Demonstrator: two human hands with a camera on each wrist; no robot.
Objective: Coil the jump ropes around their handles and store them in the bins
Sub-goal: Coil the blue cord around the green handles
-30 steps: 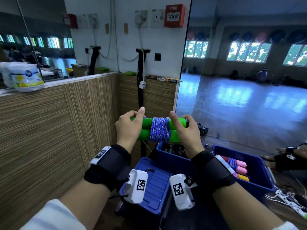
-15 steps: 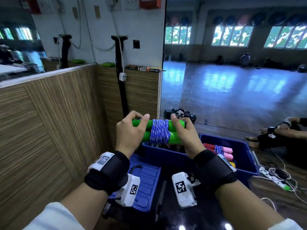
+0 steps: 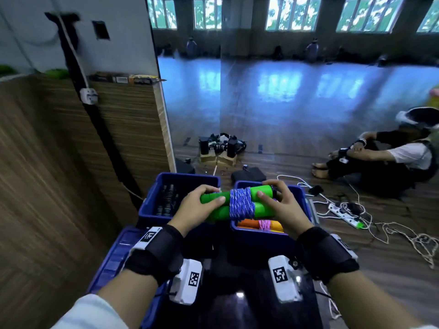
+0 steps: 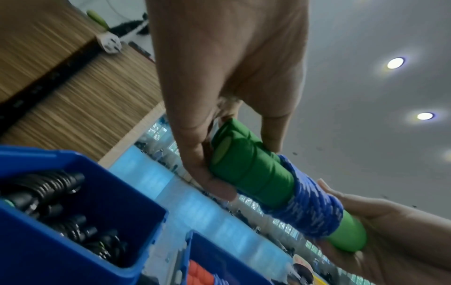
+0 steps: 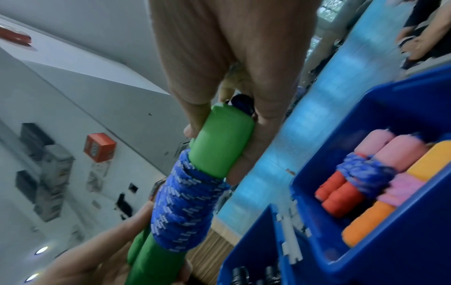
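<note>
Floor (image 3: 297, 167) is dark wood plank, running into a big mirror wall (image 3: 285, 96) that reflects a glossy blue-lit hall and a row of windows (image 3: 292, 13). Wood-grain panel wall (image 3: 47, 162) on the left, white wall above it with a black strap (image 3: 95, 115) and a white plug (image 3: 88, 96) hanging down. Ceiling downlights (image 4: 395, 63) visible from the left wrist view.

Left hand (image 3: 194, 207) grips the left end of the green-handled jump rope (image 3: 240, 205), fingers and thumb wrapped round both handles. Right hand (image 3: 282, 205) holds the right end the same way, thumb on top. Blue rope coil (image 3: 241, 204) is wound tight round the middle of the two handles, which lie side by side. Bundle is held level in the air, above the gap between the two bins, over the near-left rim of the right bin (image 3: 261, 233).

Right bin holds coiled ropes: pink-and-red handles with a blue coil (image 5: 361, 169), orange handles (image 5: 371, 217) with a pink coil beside them. Left bin (image 3: 152, 210) holds black handles (image 4: 61, 202). A blue lid (image 3: 114, 257) lies in front of the left bin, glossy black surface (image 3: 237, 293) between the wrists.

On the floor: white power strip (image 3: 344, 214) with tangled white cord (image 3: 403, 236) on the right, black gear on cardboard boxes (image 3: 221, 148) at the mirror's foot, a black pouch (image 3: 249, 174) behind the bins. Another person (image 3: 392, 157) sits on the floor at far right.
</note>
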